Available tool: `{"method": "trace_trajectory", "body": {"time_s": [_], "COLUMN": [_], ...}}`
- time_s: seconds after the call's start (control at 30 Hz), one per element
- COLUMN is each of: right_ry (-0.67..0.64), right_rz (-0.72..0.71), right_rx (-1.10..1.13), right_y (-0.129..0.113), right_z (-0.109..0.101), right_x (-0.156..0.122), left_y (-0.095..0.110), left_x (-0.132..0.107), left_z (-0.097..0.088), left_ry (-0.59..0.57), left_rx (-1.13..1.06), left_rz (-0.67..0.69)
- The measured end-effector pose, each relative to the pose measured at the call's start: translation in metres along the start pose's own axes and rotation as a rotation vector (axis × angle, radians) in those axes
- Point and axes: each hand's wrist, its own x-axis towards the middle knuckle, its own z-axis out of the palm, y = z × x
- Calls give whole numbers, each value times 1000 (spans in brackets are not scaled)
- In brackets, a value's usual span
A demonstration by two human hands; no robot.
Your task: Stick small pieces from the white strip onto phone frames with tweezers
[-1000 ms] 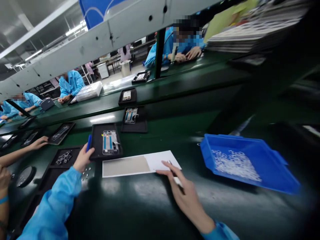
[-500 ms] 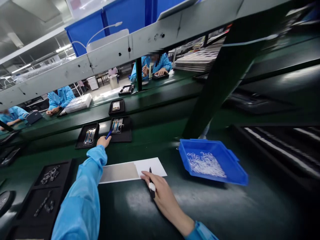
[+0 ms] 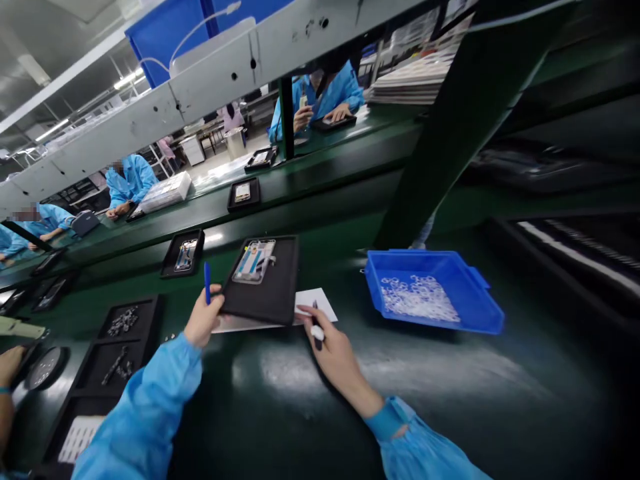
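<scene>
My left hand is closed on the left edge of a black tray, with a blue pen-like stick also upright in its grip. An opened phone frame with blue strips lies in the tray. Under the tray, a flat white sheet is partly covered. My right hand holds a slim black tool with a white band, its exact kind unclear. The fingertips of that hand are at the tray's near right corner, over the sheet; whether they touch the tray I cannot tell.
To the right stands a blue bin of small white rings. A compartment tray of small metal parts lies left. Another tray with a phone frame sits beyond. A slanted green post rises behind. Co-workers sit across; another person's hand shows far left.
My left hand has drawn the black tray with the phone frame nearer, over the white sheet. My right hand has stayed by the sheet with the black tool. The view has shifted a little.
</scene>
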Motion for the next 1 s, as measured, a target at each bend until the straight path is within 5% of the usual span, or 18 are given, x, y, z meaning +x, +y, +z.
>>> {"method": "trace_trajectory", "body": {"time_s": [0.2,0.3,0.37,0.53,0.63,0.77,0.87,0.93,1.0], "right_ry": [313,265,181,-53,-130,-140,-150,-175,-225], "right_rz": [145,132,95,31,-23,-71,-73,-81,-102], "right_rx": [302,282,201,-11,-122,-218,-309,-373,-436], "right_y": [-1,-1,-2,-7,-7,-6,-6,-4,-1], "right_z": [-1,0,1,3,3,3,2,2,2], "right_x": [-1,-6,-10,-19,-22,-23,-21,-18,-15], "left_y": [-127,-181,-196,-162,-132,-119,-117,-113,-109], "left_x": [-144,-193,-208,-192,-174,-169,-173,-171,-163], "left_z": [-11,-4,-6,-18,-1,32,40,33,16], "left_ry": [-32,63,22,-50,-154,-275,-348,-301,-93], "left_rx": [-325,-290,-100,564,770,904,799,560,279], "left_rz": [-31,-122,-29,618,825,883,924,887,774]}}
